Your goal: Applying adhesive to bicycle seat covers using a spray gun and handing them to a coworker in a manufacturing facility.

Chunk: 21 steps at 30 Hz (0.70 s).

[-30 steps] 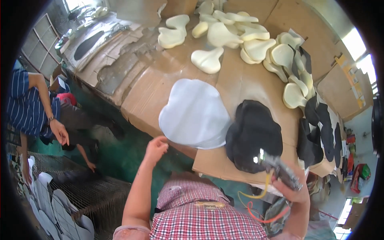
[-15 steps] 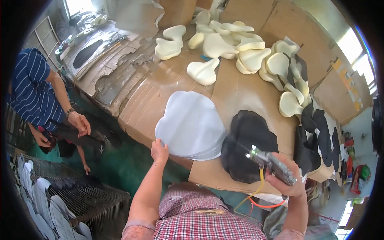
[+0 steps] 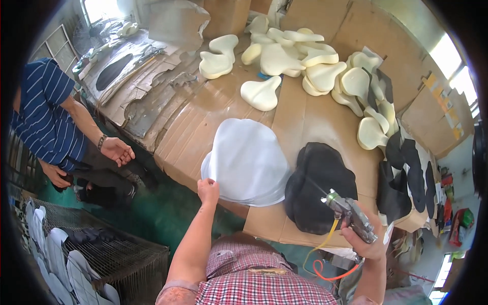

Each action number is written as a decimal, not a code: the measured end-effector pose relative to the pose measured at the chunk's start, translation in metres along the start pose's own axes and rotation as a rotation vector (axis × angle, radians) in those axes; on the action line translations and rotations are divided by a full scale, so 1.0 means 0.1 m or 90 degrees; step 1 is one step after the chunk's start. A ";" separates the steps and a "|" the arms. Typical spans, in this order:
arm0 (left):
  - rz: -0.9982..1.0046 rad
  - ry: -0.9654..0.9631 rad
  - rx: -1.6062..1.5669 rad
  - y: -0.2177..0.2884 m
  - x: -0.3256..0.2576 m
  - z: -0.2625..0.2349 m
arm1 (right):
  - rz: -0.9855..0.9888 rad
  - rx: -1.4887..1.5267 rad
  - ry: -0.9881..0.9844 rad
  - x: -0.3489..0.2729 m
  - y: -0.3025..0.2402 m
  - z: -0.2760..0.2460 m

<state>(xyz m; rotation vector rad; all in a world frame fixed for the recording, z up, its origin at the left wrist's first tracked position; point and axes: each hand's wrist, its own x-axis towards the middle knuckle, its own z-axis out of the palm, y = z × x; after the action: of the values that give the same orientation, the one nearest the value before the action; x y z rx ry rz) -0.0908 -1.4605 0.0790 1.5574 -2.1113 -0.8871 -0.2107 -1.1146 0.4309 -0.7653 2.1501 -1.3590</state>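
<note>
My left hand (image 3: 208, 191) pinches the near left edge of the top sheet in a stack of white saddle-shaped sheets (image 3: 249, 162), and that edge is lifted and folding inward. In my right hand (image 3: 367, 236) is a metal spray gun (image 3: 351, 216) with a yellow hose and an orange coiled hose hanging from it. Its nozzle points left, over a stack of black saddle-shaped sheets (image 3: 320, 188) that lies to the right of the white stack. Both stacks rest on the cardboard-covered table (image 3: 244, 117).
Cream foam bicycle saddle pads (image 3: 323, 76) are heaped at the table's far side. More black pieces (image 3: 394, 190) lie at the right edge. A person in a striped shirt (image 3: 48, 114) stands at the left, near a wire rack (image 3: 137, 264) holding grey-white pieces.
My left hand has raised the white sheet's left edge, which now folds over. The spray gun has shifted slightly right. The other person's hand has moved right.
</note>
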 end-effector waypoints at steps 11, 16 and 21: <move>-0.445 -0.028 -0.747 0.06 -0.06 0.05 | 0.018 -0.162 -0.178 -0.35 -0.03 -0.27; -0.321 -0.102 -0.593 0.03 -0.11 0.05 | -0.010 -0.014 -0.103 -0.27 0.04 -0.01; -0.202 -0.214 -0.956 0.56 0.09 -0.40 | -0.012 0.077 -0.009 -0.30 0.05 -0.02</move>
<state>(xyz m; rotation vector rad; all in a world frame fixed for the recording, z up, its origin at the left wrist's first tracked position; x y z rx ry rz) -0.1080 -1.4688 0.1459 0.8427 -0.6901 -2.1779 -0.1915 -1.0912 0.4298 -0.7473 2.0333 -1.4749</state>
